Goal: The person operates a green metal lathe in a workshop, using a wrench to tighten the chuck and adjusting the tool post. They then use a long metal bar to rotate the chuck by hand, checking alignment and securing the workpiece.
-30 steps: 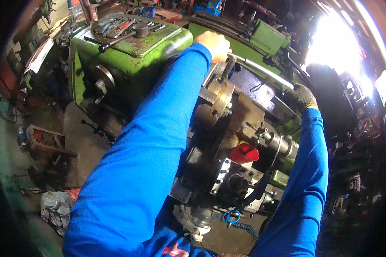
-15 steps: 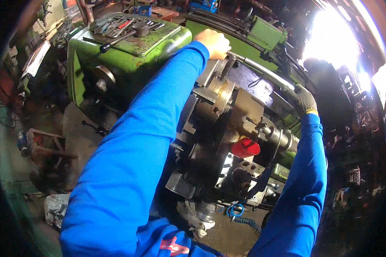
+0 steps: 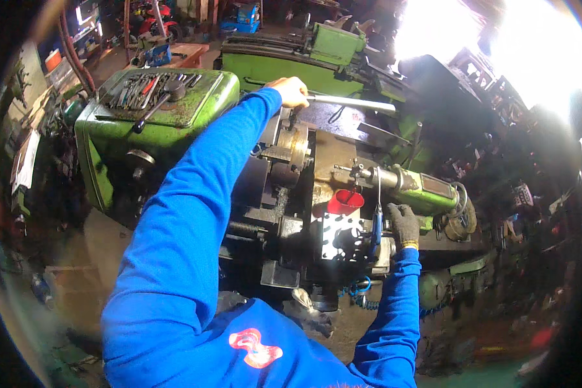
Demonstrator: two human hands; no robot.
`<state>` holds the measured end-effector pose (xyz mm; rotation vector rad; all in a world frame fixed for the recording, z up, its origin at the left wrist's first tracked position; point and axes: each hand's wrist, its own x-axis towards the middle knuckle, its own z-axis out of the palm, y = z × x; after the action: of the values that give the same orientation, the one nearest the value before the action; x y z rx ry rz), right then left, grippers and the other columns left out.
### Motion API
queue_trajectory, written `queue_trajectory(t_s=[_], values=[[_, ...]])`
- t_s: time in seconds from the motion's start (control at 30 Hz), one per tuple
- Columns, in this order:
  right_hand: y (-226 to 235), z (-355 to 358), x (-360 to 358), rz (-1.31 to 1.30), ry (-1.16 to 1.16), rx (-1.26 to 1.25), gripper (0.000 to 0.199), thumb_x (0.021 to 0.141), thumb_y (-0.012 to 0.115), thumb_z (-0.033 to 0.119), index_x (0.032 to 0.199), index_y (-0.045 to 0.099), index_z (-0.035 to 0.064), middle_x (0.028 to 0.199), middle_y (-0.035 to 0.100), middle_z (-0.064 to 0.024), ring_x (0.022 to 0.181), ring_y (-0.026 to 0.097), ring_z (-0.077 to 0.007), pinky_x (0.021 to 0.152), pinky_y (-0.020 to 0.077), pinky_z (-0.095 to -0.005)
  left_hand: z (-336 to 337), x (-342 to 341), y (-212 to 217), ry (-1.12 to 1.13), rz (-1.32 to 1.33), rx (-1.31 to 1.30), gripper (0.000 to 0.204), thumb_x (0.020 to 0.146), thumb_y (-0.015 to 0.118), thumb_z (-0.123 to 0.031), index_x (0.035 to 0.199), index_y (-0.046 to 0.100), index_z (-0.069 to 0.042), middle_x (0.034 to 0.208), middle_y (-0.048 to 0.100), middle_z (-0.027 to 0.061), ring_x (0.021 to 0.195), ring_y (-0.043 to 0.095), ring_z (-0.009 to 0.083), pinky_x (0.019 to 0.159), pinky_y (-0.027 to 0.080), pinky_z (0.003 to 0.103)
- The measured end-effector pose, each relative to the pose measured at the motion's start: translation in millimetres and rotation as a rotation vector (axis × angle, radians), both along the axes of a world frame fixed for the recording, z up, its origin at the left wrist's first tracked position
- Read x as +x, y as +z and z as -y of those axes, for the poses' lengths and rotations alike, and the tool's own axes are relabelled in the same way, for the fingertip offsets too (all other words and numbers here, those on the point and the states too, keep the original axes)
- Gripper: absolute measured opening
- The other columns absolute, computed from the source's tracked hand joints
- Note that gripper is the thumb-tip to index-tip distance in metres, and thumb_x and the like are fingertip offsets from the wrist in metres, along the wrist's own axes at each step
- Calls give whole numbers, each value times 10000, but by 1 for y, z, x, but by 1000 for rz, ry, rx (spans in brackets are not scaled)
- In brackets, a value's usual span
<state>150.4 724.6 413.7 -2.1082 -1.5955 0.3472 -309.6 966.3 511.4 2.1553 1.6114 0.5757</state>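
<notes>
Overhead, looking down on a green metal lathe (image 3: 174, 129) in a cluttered, dim workshop, glare flooding in at upper right. Both arms in bright blue sleeves. Left hand (image 3: 290, 92), bare, closed around the near end of a long steel bar (image 3: 352, 102) lying crosswise above the chuck (image 3: 296, 145), gripped at its end probably for leverage. Right hand (image 3: 404, 224), in a dark work glove, reaching to the carriage beside a blue-handled tool (image 3: 375, 226); fingers curled there, though not possible to tell whether actually gripping it or only resting against it. Just left of that hand, a red funnel-shaped cup (image 3: 344, 200) sitting above a perforated metal plate (image 3: 343, 238). Green tailstock (image 3: 427, 189) pointing toward the chuck, just above the gloved hand. On the flat headstock top, a heap of loose wrenches and hand tools (image 3: 150, 90), likely kept there within easy reach. A second green machine (image 3: 333, 42) behind.
</notes>
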Motion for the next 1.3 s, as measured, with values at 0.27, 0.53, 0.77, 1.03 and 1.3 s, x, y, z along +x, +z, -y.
queue_trajectory(t_s=[0.27,0.53,0.77,1.03,1.3], values=[[4,2,-20,169,-32,-135,631,923,684,547,1182,756,-23,1239,726,-287,1185,676,-463,1020,529,-505,35,-4,21,5,-33,39,385,852,798,-460,1154,816,-223,1173,801,79,1151,735,297,1005,544,435],[5,5,-33,230,-115,-35,611,939,686,536,1181,766,-20,1233,730,-280,1167,688,-461,1013,536,-493,50,-17,2,-45,-172,144,312,787,770,-426,1055,818,-274,1060,810,99,1067,751,312,945,562,453],[2,1,-18,125,-116,-127,581,940,673,541,1169,777,18,1228,729,-268,1168,678,-468,998,533,-508,46,-7,20,-87,-79,158,372,893,745,-508,1136,827,-239,1131,804,115,1103,740,348,969,557,483],[1,0,-18,138,-154,-154,603,946,665,554,1219,765,26,1254,728,-261,1196,679,-456,1022,530,-508,31,-10,18,-13,-164,146,419,908,740,-557,1166,820,-236,1161,797,122,1120,738,347,990,552,492],[-27,-1,7,270,-75,-34,589,950,674,535,1204,770,12,1239,737,-258,1172,689,-452,1021,534,-485,26,2,9,-56,-231,130,447,914,700,-501,1199,776,-165,1163,780,178,1104,737,382,975,560,513]])
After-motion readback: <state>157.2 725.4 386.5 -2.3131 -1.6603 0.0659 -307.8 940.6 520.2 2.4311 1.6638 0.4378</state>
